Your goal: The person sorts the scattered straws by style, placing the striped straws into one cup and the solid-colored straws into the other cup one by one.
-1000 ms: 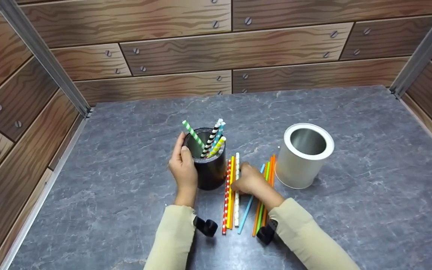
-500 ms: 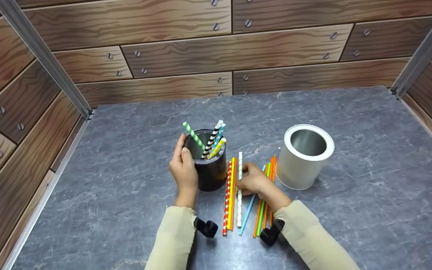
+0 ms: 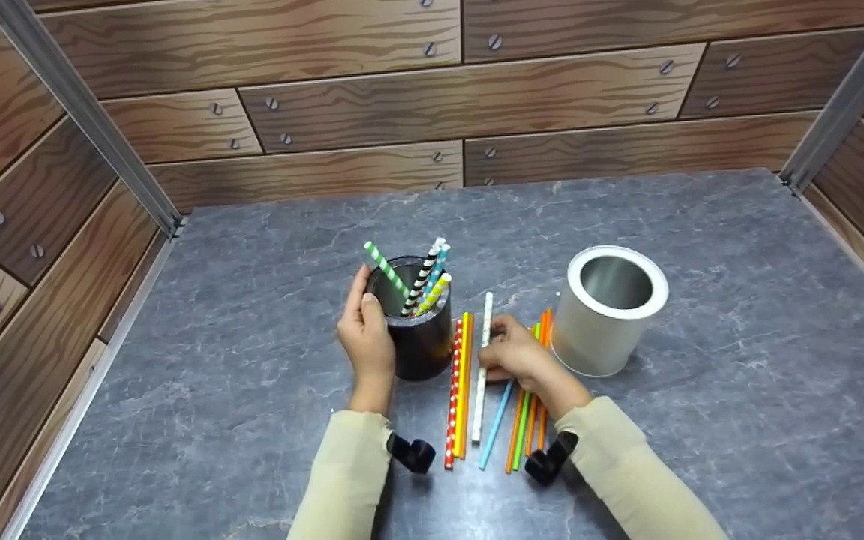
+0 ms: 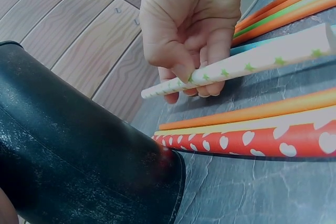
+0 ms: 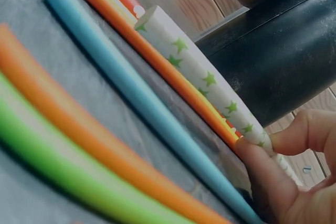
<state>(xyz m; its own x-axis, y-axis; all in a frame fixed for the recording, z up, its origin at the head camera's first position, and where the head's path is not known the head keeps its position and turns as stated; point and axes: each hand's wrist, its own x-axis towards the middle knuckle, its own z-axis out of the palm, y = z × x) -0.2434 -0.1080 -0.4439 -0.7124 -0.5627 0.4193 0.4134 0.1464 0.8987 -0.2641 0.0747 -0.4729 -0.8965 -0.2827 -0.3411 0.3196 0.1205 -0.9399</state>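
Note:
My left hand [image 3: 369, 341] holds the black cylindrical container [image 3: 423, 352] from its left side, the thumb near the rim. Inside it lean several patterned paper straws [image 3: 424, 277]: green-striped, black-striped, blue and yellow. Between thumb and fingers my right hand [image 3: 522, 354] pinches a white paper straw with green stars [image 5: 202, 74]; in the left wrist view this straw is raised off the table. Just left of it lie a red straw with white hearts [image 4: 247, 141], a yellow one and an orange straw [image 4: 252, 109]. A plain blue straw [image 5: 126, 74] lies below the right hand.
A white-rimmed, silvery can [image 3: 601, 337] stands to the right of the right hand. Beside it lie orange and green straws [image 3: 522, 431], partly hidden by that hand. Wood-patterned walls [image 3: 372, 105] enclose the grey marbled table [image 3: 252, 315] at the back and sides.
My right hand has lifted the star-patterned straw away from the red, yellow and orange ones, moving it a little rightward and up. The left hand stays on the black container.

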